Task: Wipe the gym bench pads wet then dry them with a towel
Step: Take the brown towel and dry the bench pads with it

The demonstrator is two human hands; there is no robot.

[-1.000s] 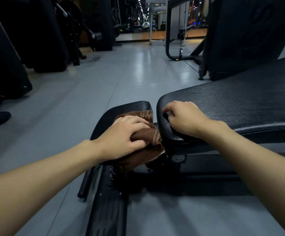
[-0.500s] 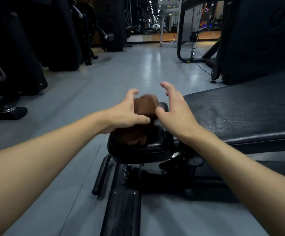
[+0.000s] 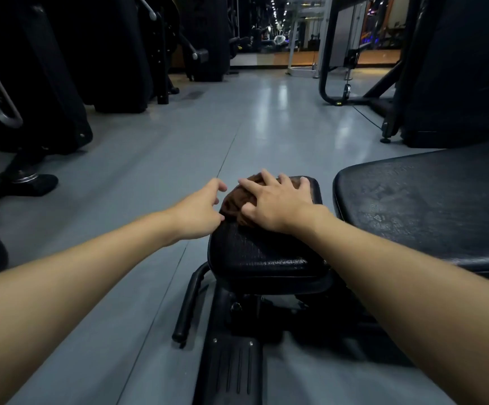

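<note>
A bunched brown towel (image 3: 233, 200) lies on the far half of the small black seat pad (image 3: 260, 252). My right hand (image 3: 275, 204) lies spread on top of the towel, fingers splayed and pressing it down onto the pad. My left hand (image 3: 200, 210) hovers just left of the towel at the pad's left edge, fingers loosely bent, holding nothing. The long black back pad (image 3: 430, 206) stretches away to the right, its surface showing damp streaks.
The bench frame, a black foot plate (image 3: 228, 372) and a side handle bar (image 3: 187, 305) sit below the seat pad. Dark gym machines (image 3: 47, 68) line the left; a machine frame (image 3: 456, 68) stands at the right back. Grey floor (image 3: 237, 127) runs ahead.
The towel passed from my left hand to my right, which left the back pad's end and now presses it on the seat pad. My left hand let go and drew aside to the left.
</note>
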